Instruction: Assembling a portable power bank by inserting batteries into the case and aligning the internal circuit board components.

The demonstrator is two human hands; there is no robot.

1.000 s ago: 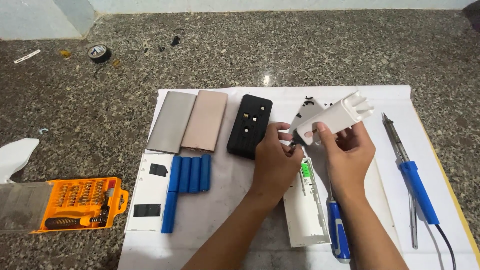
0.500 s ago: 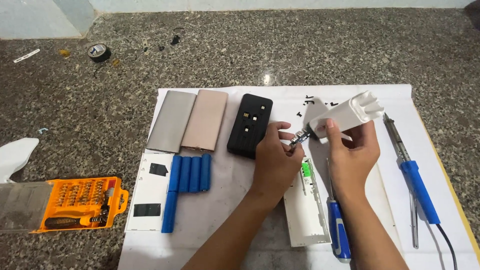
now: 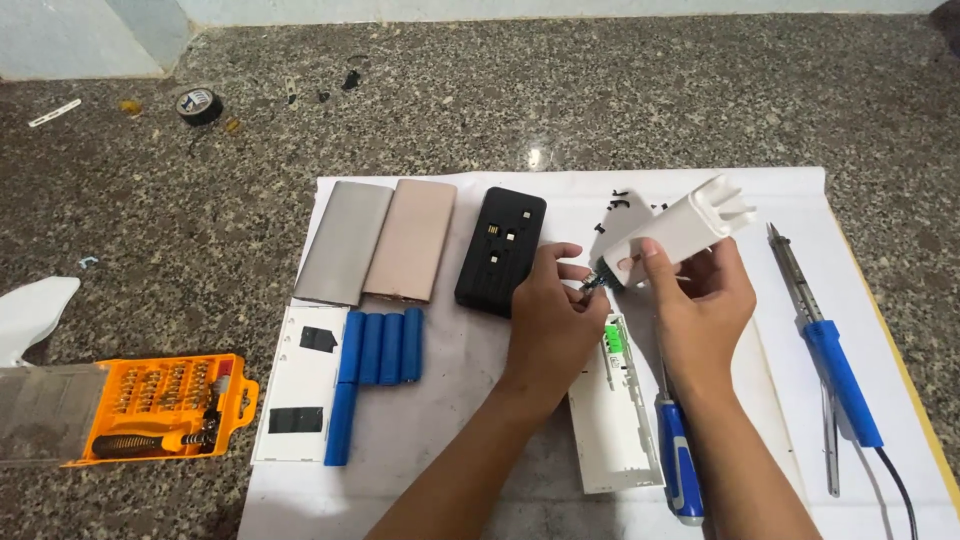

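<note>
- A white casing (image 3: 672, 232) is gripped, tilted, by the right hand (image 3: 702, 305) above the white sheet (image 3: 470, 420), toward its far right corner.
- Its lower end is pinched by the left hand (image 3: 548, 322).

surface: speckled grey granite counter (image 3: 620, 90) | wall: pale blue strip (image 3: 80, 35) along top edge
</note>
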